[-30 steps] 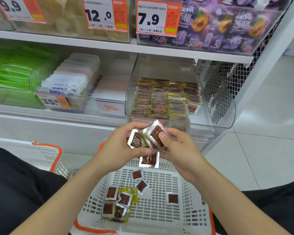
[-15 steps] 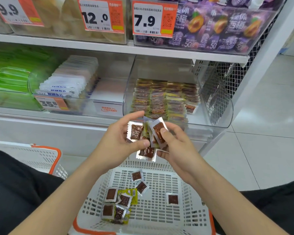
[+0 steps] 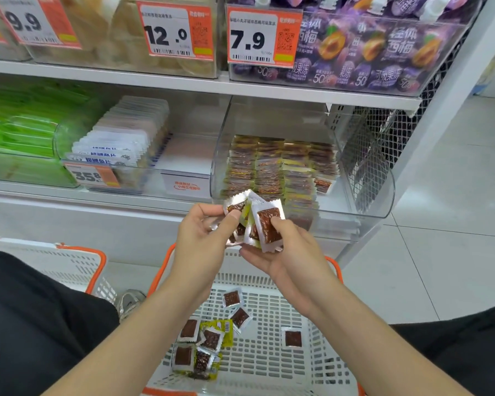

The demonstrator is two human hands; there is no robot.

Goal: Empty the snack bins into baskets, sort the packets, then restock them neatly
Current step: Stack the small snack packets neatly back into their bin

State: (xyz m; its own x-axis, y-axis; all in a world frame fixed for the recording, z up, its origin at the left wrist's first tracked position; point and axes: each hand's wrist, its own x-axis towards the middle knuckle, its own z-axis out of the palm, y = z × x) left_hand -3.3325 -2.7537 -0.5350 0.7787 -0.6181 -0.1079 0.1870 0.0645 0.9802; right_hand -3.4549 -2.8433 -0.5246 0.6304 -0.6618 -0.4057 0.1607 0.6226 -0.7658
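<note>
Both hands pinch a bunch of packets (image 3: pixel 266 224); left hand (image 3: pixel 203 238) and right hand (image 3: pixel 286 252) fingers clamped on it; the clear bin (image 3: pixel 363 195) sits just beyond, nearer the right hand.

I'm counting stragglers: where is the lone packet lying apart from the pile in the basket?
The lone packet lies flat on the white basket's floor at the right, below the right hand, apart from the pile at the left.

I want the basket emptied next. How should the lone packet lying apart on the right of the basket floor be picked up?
Pinch the lone packet by its flat crimped border, coming straight down from above; it lies flat on the basket floor with clear space around it.
</note>
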